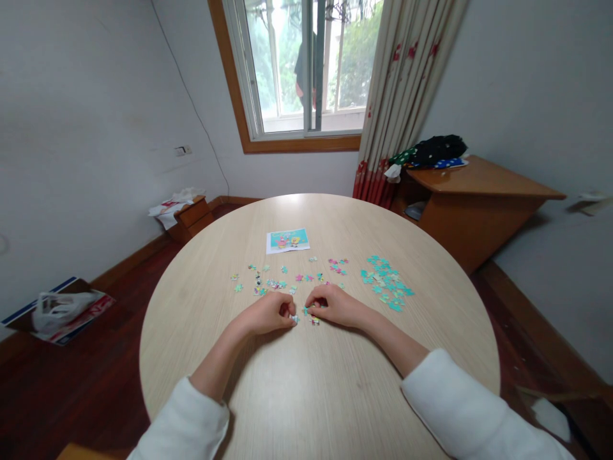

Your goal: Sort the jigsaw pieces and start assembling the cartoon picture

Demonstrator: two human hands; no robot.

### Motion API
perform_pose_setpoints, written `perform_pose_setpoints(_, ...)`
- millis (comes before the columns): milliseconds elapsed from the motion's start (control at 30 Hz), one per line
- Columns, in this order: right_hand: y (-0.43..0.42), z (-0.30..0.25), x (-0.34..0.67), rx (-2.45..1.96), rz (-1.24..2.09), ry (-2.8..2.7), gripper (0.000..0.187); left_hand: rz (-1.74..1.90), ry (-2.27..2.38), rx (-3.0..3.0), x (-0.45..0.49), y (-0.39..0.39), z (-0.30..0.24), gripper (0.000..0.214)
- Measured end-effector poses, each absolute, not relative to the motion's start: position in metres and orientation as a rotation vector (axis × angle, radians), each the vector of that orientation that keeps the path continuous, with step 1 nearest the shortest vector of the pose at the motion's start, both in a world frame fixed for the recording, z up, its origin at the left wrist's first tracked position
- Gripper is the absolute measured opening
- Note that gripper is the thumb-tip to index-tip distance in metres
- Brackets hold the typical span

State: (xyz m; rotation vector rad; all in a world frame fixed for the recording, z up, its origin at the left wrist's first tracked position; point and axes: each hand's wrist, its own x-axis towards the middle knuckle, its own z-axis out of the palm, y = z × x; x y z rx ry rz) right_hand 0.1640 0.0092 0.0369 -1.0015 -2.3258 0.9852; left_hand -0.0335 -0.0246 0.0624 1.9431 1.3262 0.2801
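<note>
Both my hands rest on the round wooden table, fingertips almost meeting at the centre. My left hand is curled, pinching a small puzzle piece against the tabletop. My right hand is curled too, its fingers pressed on a few joined puzzle pieces. Beyond my hands lie scattered loose pieces, a pink group and a heap of turquoise pieces to the right. A printed reference picture lies further back.
A wooden desk with dark clothing stands at the right, beside a curtain and a window. A small wooden box and a plastic bag on a flat carton sit on the floor at left.
</note>
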Motion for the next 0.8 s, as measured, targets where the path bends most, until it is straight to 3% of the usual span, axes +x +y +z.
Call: perform_pose_setpoints(800, 0.0081, 0.0413, 0.1647, -1.037, 1.047, -2.33, 0.011, 0.251, 1.317, 1.966, -0.0419, -0.0226, 0.0624, 0.01)
